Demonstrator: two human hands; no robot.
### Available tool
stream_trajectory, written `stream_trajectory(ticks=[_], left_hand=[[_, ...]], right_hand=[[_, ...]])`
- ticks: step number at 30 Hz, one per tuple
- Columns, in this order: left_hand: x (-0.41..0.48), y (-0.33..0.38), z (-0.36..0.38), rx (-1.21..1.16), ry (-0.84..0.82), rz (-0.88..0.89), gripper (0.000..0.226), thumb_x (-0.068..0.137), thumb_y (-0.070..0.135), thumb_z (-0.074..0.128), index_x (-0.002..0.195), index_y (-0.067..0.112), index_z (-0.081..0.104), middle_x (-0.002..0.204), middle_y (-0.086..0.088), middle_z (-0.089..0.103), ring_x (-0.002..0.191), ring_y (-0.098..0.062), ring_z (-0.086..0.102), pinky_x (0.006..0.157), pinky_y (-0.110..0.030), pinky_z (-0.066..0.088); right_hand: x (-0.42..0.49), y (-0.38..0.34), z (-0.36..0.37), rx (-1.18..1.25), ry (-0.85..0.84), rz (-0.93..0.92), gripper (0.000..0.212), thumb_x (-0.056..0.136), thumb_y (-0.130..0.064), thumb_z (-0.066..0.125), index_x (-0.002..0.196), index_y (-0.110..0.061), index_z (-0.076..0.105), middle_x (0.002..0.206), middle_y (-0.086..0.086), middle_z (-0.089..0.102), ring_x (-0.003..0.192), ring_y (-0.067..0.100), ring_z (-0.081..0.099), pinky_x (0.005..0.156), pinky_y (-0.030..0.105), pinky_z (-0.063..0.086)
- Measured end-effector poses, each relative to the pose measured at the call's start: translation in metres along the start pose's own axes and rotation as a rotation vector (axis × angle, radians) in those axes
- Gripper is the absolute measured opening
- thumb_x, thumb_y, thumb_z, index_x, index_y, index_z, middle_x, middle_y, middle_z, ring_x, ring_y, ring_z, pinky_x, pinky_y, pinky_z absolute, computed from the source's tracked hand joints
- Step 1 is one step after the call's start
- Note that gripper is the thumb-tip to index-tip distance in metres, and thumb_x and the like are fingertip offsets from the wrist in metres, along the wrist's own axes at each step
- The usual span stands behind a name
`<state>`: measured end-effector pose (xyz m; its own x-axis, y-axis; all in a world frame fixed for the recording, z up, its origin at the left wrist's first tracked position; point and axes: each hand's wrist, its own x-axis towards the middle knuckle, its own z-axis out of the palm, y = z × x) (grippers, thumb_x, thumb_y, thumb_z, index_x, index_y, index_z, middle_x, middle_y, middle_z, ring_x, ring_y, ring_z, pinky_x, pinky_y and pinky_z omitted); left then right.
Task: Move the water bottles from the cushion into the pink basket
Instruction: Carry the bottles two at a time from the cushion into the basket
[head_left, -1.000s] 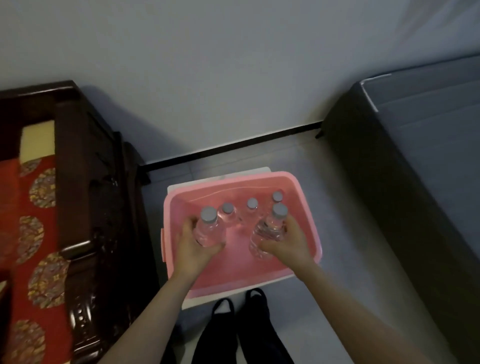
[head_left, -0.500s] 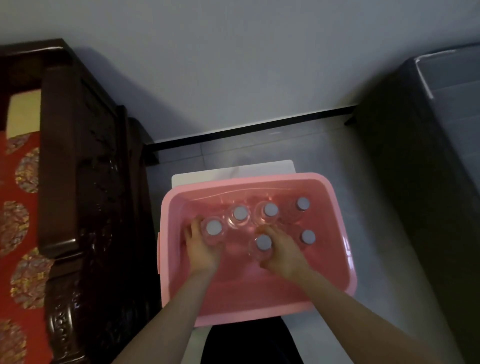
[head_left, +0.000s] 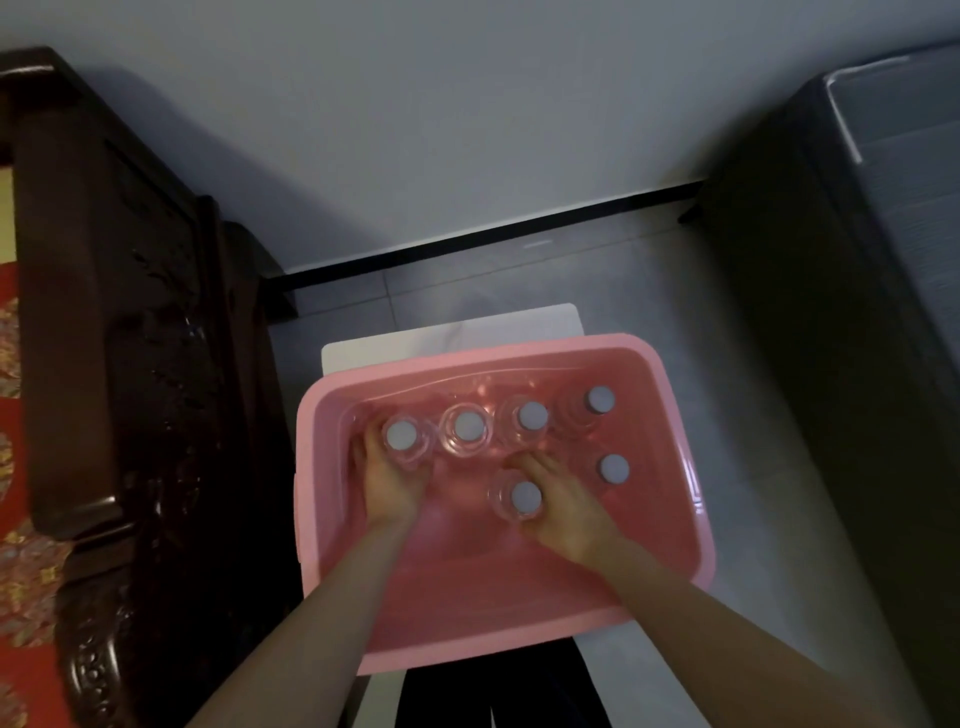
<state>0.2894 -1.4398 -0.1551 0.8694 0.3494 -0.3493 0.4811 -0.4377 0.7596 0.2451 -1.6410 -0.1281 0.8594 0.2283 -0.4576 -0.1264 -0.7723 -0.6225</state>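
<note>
A pink basket (head_left: 691, 499) sits on a white stool in front of me. Several clear water bottles with grey caps stand upright inside it. My left hand (head_left: 387, 480) grips the bottle at the back left (head_left: 401, 435). My right hand (head_left: 558, 499) holds a bottle nearer the middle (head_left: 524, 497), fingers wrapped round its body. Two bottles (head_left: 467, 426) (head_left: 532, 415) stand between the hands at the back, and two more (head_left: 600, 400) (head_left: 614, 468) stand to the right. The red patterned cushion (head_left: 10, 415) shows at the far left edge.
A dark carved wooden bench arm (head_left: 130, 364) stands close to the basket's left side. The white stool (head_left: 452, 332) shows behind the basket. A dark grey bed (head_left: 857, 312) fills the right. Grey tiled floor and a wall lie beyond.
Both hands have lowered their bottles down into the basket and the bottles now stand on its floor. My view has tilted to look more steeply down.
</note>
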Motion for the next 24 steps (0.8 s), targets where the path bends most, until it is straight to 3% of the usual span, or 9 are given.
stream_trajectory(ticks=[2,4,7,10,17,21,24], left_hand=[[-0.001,0.004,-0.003,-0.009,-0.017,0.021,0.067,0.061,0.006,0.083,0.119,0.005,0.049,0.117,-0.017,0.057,0.108,-0.034,0.055,0.096,-0.034,0.043],[0.0,0.01,-0.008,0.013,-0.001,0.11,0.061,0.061,0.008,0.082,0.114,0.009,0.052,0.112,-0.012,0.059,0.104,-0.031,0.056,0.092,-0.035,0.044],[-0.003,0.021,-0.017,0.076,0.02,0.32,0.041,0.065,0.01,0.08,0.099,0.015,0.058,0.1,-0.001,0.058,0.097,-0.026,0.055,0.087,-0.039,0.045],[-0.006,0.028,-0.025,0.141,0.02,0.426,0.029,0.069,0.009,0.079,0.09,0.017,0.061,0.091,0.007,0.058,0.091,-0.025,0.056,0.082,-0.038,0.045],[-0.006,0.044,-0.029,0.069,0.003,0.384,0.029,0.069,-0.002,0.071,0.094,0.013,0.067,0.095,0.005,0.066,0.094,-0.022,0.061,0.087,-0.034,0.048],[-0.004,0.041,-0.029,0.094,-0.016,0.386,0.027,0.07,-0.002,0.071,0.093,0.011,0.068,0.094,0.003,0.067,0.093,-0.021,0.061,0.086,-0.026,0.045],[-0.004,0.038,-0.031,0.123,-0.052,0.384,0.026,0.071,0.0,0.072,0.094,0.011,0.067,0.095,0.002,0.067,0.094,-0.022,0.061,0.082,-0.018,0.039]], right_hand=[[-0.005,-0.005,-0.001,-0.081,0.108,-0.002,0.06,0.066,-0.024,0.075,0.123,-0.026,0.055,0.12,-0.007,0.054,0.113,0.015,0.046,0.083,0.03,0.047],[-0.009,-0.012,-0.004,-0.175,0.232,-0.005,0.051,0.067,-0.033,0.074,0.116,-0.03,0.059,0.111,-0.009,0.054,0.104,0.012,0.047,0.063,0.029,0.048],[-0.009,-0.019,-0.007,-0.206,0.222,-0.084,0.031,0.068,-0.02,0.075,0.098,-0.02,0.065,0.099,-0.004,0.057,0.094,0.017,0.053,0.052,0.03,0.046],[-0.007,-0.024,-0.009,-0.198,0.217,-0.134,0.016,0.068,-0.007,0.074,0.083,-0.01,0.067,0.089,0.002,0.059,0.087,0.023,0.055,0.054,0.033,0.048],[-0.008,-0.017,-0.017,-0.159,0.309,-0.117,0.013,0.07,0.005,0.068,0.078,-0.004,0.064,0.084,0.007,0.056,0.08,0.025,0.05,0.058,0.04,0.048],[-0.007,-0.016,-0.016,-0.177,0.301,-0.094,0.017,0.069,0.005,0.068,0.082,-0.004,0.063,0.088,0.008,0.056,0.084,0.026,0.049,0.064,0.04,0.049],[-0.007,-0.019,-0.018,-0.205,0.232,-0.043,0.03,0.07,0.001,0.066,0.099,-0.008,0.063,0.1,0.004,0.054,0.094,0.023,0.046,0.072,0.038,0.048]])
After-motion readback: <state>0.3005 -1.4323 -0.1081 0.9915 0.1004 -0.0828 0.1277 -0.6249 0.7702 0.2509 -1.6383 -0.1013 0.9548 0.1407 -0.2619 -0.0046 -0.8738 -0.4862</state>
